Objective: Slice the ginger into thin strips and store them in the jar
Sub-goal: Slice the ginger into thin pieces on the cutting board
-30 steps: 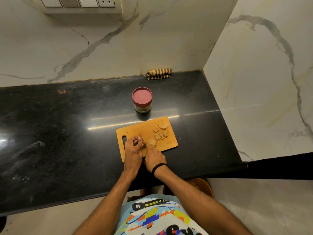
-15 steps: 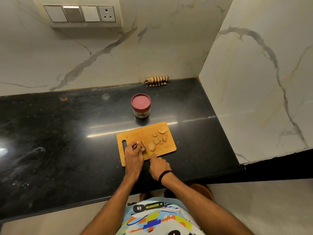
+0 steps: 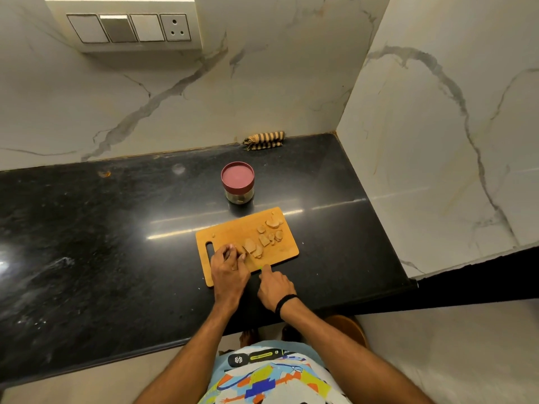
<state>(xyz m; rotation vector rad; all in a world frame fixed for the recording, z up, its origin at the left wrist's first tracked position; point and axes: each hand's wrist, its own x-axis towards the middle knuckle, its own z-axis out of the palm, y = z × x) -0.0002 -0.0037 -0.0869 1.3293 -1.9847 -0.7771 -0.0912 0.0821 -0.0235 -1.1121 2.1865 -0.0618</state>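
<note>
Head cam looks down at a black polished stone worktop in a corner w/ white marble walls. A small rectangular wooden cutting board sits near the front edge, handle slot on its left side.

The left hand is on the board's left part, fingers curled down over a tan ginger chunk and pinning it to the wood. The right hand is just beside it at the board's front edge. Its index finger points fwd and the other fingers are curled round a green-handled knife. Only a tiny bit of green peeks out by the fingertip, and the blade is too thin and dark for me to trace tbh. There's a black band on that wrist.

The rest of the ginger is a bunch of flat pale ginger slices spread over the middle and back-right of the board, a couple of them touching each other.

A short glass jar w/ a dark red round lid stands upright on the worktop just behind the board, lid on. Can't tell what's inside it.

Other stuff:
- A brown/cream striped cloth is bunched against the back wall.
- A cream switch panel w/ a socket is on the wall, top left.
- A colourful printed shirt shows at the bottom.
</note>
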